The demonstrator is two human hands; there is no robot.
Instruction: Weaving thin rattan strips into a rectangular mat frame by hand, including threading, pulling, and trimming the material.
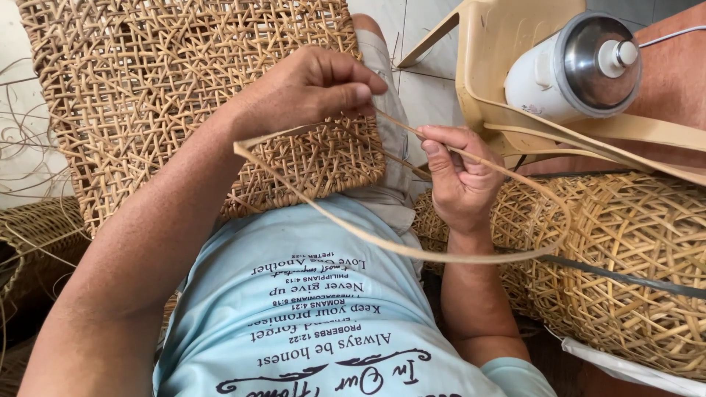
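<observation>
**Two hands and one long strip**

At the far left we see a low woven basket (33, 235) on the floor, with thin loose strands (18, 140) curling over the pale tiles above it.

Next comes the big woven panel (191, 95). It rests on our lap and fills the top left of the view. It is made of tan strips that cross each other and leave small holes.

Our left hand (312, 88) lies on the lower right part of the panel. Its fingers are curled shut, and the thumb presses against the first finger. They pinch the flat strip (412, 250) right at the edge of the panel.

The strip is long, thin and pale. From the left hand it runs down across our light blue shirt (316, 309), bends in a wide loop to the right, and comes back up to our right hand.

Our right hand (460, 180) is just beside the panel, near its lower right corner. Its fingers are bent in and the thumb is on top. We think they hold the strip too, but the grip is partly hidden.

Right of that hand lies a round woven basket (625, 257) on its side, with a dark cord (625, 276) across it. Above it stands a cream plastic chair (500, 44). On the chair lies a white flask (573, 66) with a shiny metal top.
</observation>
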